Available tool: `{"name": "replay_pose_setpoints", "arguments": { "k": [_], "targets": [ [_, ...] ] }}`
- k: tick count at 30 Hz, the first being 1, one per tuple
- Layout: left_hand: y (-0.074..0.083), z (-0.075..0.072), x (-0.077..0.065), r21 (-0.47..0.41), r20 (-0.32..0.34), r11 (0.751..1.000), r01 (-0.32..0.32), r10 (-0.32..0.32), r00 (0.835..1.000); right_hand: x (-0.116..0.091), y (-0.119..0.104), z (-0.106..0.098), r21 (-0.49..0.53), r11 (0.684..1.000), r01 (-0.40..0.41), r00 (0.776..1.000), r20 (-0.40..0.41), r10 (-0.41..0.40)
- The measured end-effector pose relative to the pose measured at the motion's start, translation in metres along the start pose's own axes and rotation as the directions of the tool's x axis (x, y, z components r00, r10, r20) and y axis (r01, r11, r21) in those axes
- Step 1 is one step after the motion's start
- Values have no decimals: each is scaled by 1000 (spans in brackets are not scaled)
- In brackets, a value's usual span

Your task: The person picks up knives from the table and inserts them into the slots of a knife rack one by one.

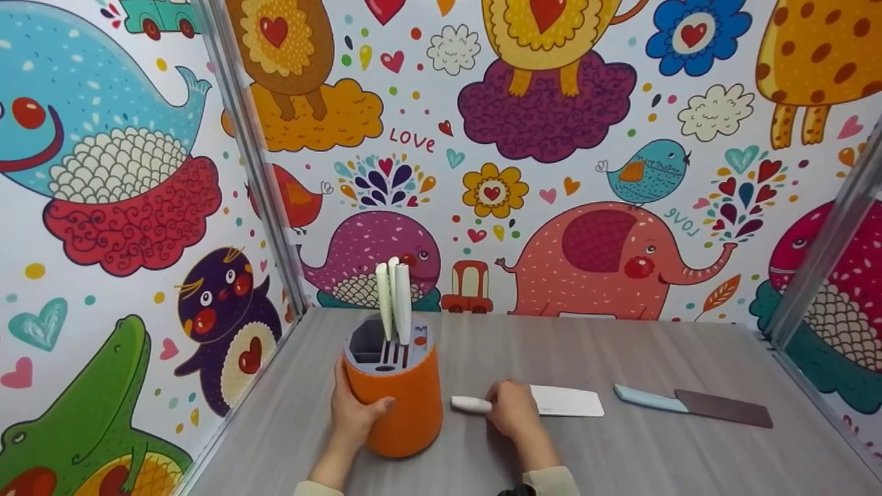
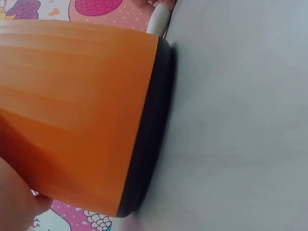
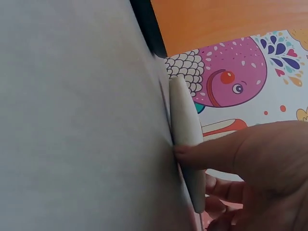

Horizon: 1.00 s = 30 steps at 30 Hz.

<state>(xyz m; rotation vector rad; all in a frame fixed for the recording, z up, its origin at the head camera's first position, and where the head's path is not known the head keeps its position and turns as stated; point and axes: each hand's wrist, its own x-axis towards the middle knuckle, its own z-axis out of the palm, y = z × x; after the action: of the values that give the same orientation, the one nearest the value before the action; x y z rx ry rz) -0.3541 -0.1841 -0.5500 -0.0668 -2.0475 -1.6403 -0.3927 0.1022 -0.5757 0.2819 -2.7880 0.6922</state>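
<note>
My left hand [image 1: 357, 412] grips the near left side of an orange knife block [image 1: 406, 406], its thumb across the front. The block stands upright on the table, and several pale handles [image 1: 394, 296] stick up from its grey slotted top. To its right, my right hand [image 1: 513, 408] pinches the white handle of a cleaver [image 1: 568, 401] whose white blade points right. In the right wrist view the thumb and fingers close on that handle [image 3: 186, 120], low along the table. Farther right lies a second cleaver [image 1: 723, 408] with a light blue handle and a dark brown blade.
The grey wood-grain table [image 1: 524, 351] ends at a back wall [image 1: 441, 172] printed with cartoon animals. Similar printed panels stand left and right, joined by metal corner posts [image 1: 258, 165]. The block's dark base [image 2: 149, 130] rests on the table.
</note>
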Motion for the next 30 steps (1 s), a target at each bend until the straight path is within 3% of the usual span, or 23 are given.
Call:
{"name": "replay_pose_setpoints", "arguments": {
  "k": [5, 9, 12, 16, 21, 25, 30],
  "targets": [
    [0, -3, 1, -30, 11, 999, -29, 30, 999, -4, -1, -13, 53, 995, 83, 996, 12, -83],
    [0, -3, 3, -24, 7, 998, -50, 50, 999, -4, -3, -40, 134, 979, 150, 988, 18, -154],
    [-1, -1, 1, -10, 5, 999, -54, 54, 999, -6, -5, -66, 222, 965, 140, 988, 38, -152],
    [0, 0, -5, -6, 4, 1000, -11, 11, 1000, -13, -11, -95, 322, 942, 98, 993, 37, -116],
    [-1, 0, -5, 0, -6, 1000, 15, -15, 1000, -21, -20, -120, 455, 889, 57, 997, 17, -72],
    [0, 0, -5, 0, -5, 1000, 11, -11, 1000, -27, -22, -134, 542, 836, 84, 996, -12, -92],
    [2, 1, -4, -24, 14, 1000, -6, 7, 1000, -31, -26, -143, 599, 792, 117, 993, -46, -112]
  ]
}}
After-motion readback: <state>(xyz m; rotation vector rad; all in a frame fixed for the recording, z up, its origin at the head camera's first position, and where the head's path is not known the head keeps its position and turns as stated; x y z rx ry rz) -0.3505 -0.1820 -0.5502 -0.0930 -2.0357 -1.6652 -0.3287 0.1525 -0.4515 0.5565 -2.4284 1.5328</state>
